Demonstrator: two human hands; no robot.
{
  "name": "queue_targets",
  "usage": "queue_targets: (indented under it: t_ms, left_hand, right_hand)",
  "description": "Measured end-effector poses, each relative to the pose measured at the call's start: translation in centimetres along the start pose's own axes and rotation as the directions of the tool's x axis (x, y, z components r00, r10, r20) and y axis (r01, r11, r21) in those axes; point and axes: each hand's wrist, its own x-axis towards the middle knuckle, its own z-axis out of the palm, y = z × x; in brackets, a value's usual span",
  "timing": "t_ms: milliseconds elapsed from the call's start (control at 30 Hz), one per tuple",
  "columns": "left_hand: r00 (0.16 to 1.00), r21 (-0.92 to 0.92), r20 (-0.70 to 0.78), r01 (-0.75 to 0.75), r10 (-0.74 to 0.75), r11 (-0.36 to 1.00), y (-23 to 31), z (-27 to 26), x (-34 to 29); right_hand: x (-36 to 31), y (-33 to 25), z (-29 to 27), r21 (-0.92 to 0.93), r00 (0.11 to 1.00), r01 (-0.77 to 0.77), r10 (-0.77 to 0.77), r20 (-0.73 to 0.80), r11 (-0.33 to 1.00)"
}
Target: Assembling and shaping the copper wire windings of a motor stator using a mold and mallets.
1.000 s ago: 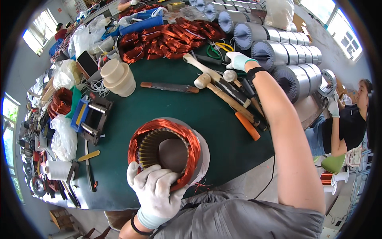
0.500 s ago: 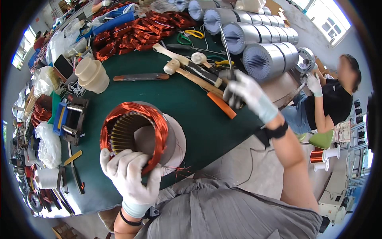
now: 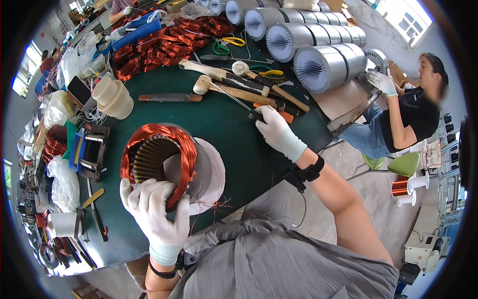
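Well, the near edge of the green tabletop [image 3: 249,159] curves just below the copper-wound stator [image 3: 186,154], and its right edge slants away beneath my right forearm. Between the stator and my right hand [image 3: 279,132] runs a broad stretch of green surface, reaching up to a flat dark bar [image 3: 169,97] and a pale-headed wooden mallet [image 3: 201,85]. Past the mallet, bundled red copper coils [image 3: 169,42] bound the far side, with silver slotted cores [image 3: 318,67] lined up at the far right. On the left, stepped cream cylinders [image 3: 119,102] and a blue-and-black clamp-like fixture [image 3: 92,152] hem in the space.

My left hand [image 3: 157,214], gloved in white, has its fingers bent over the near rim of the winding, fingertips at the mouth of the bore and thumb along the outer right side. The stator sits tilted in that grip, its opening facing up and leftward. My right fingers are curled closed around the dark handle of a thin-shafted tool [image 3: 239,101]; the shaft points up and left toward the mallet head, though I cannot tell whether they touch.
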Motion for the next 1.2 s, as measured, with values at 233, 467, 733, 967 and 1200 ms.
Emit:
queue_targets:
  t_ms: [233,467,733,967,1200]
  left_hand:
    - [0.999,-0.007,-0.037,-0.001,0.001,1.000,-0.3,0.3,-0.1]
    - [0.997,-0.024,-0.065,-0.038,0.037,0.999,-0.4,0.5,0.1]
    - [0.996,-0.015,-0.084,-0.038,0.037,0.999,-0.4,0.6,-0.1]
    - [0.994,0.016,-0.090,-0.055,0.057,0.998,-0.7,0.6,-0.3]
    - [0.989,0.002,-0.127,-0.080,0.079,0.997,-0.5,0.6,-0.4]
  right_hand:
    - [1.0,-1.2,-3.1,-0.229,0.913,0.300,-0.348,-0.211,0.926]
    - [6.1,7.6,-11.3,-0.574,0.996,-0.072,0.033,-0.079,0.816]
    - [10.3,8.3,-9.6,-0.695,0.983,-0.180,0.094,-0.161,0.696]
    - [8.9,7.9,-10.6,-0.584,0.965,-0.251,0.246,-0.090,0.772]
    - [4.6,6.3,-11.5,-0.647,0.963,-0.258,0.247,-0.111,0.717]
